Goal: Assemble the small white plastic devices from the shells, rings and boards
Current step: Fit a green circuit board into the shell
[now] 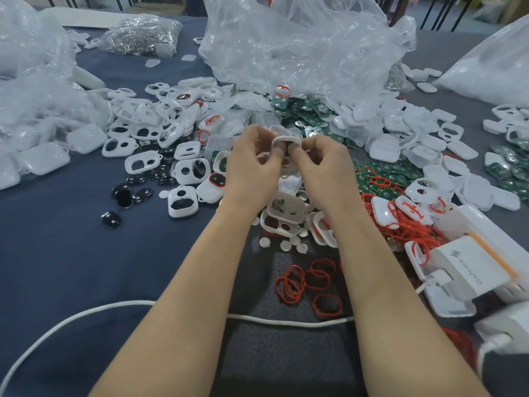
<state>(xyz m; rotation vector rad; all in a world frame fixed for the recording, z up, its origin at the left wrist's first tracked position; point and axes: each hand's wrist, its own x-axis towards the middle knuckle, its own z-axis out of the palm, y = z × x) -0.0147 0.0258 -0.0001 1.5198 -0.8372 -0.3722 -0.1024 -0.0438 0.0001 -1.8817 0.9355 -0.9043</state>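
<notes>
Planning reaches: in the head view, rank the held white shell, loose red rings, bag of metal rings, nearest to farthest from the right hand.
1. white shell, in the right hand
2. loose red rings, below the wrists
3. bag of metal rings, far left

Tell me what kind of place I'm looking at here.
Probably a small hand-assembly workshop: loose heaps of white shells, green circuit boards and red rings cover the table, bulk plastic bags sit behind them, and the left hand and right hand grip one shell.
</notes>
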